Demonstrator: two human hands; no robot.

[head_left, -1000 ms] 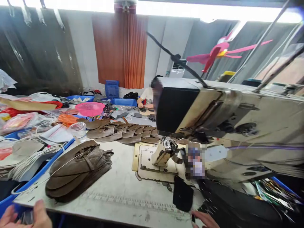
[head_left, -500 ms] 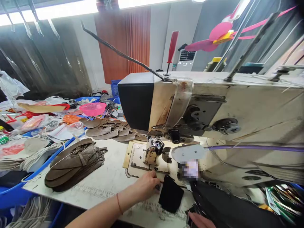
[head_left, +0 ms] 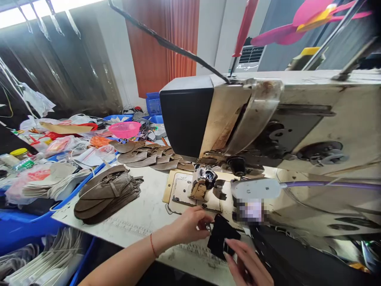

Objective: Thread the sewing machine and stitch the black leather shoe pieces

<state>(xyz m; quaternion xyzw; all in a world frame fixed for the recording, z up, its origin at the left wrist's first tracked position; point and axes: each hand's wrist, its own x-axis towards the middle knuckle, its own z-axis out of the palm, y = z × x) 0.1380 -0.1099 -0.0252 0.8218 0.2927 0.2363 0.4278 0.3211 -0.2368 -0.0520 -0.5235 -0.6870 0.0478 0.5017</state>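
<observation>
A small black fabric piece [head_left: 218, 234] lies on the sewing machine's table, just in front of the stitching area. My left hand [head_left: 192, 225] is at its left edge, thumb and fingers curled into a pinch; what they grip is too small to make out. From the lower right my right hand [head_left: 248, 258] reaches over the fabric. Its thumb and fingertips close around a small dark thing with a shiny edge, whose kind I cannot tell. Behind the hands is the sewing machine [head_left: 187, 119], with its metal foot area [head_left: 204, 180] over a pale plate.
Stacked brown shoe uppers [head_left: 104, 196] lie at the left, with more brown pieces [head_left: 149, 155] behind. Blue bins [head_left: 18, 222] of pale pieces flank the table. A white lamp-like fitting [head_left: 257, 187] and black material [head_left: 297, 254] stand at the right.
My right hand has come up from the bottom edge onto the black fabric. My left hand stays beside it. The view has shifted, bringing the machine closer.
</observation>
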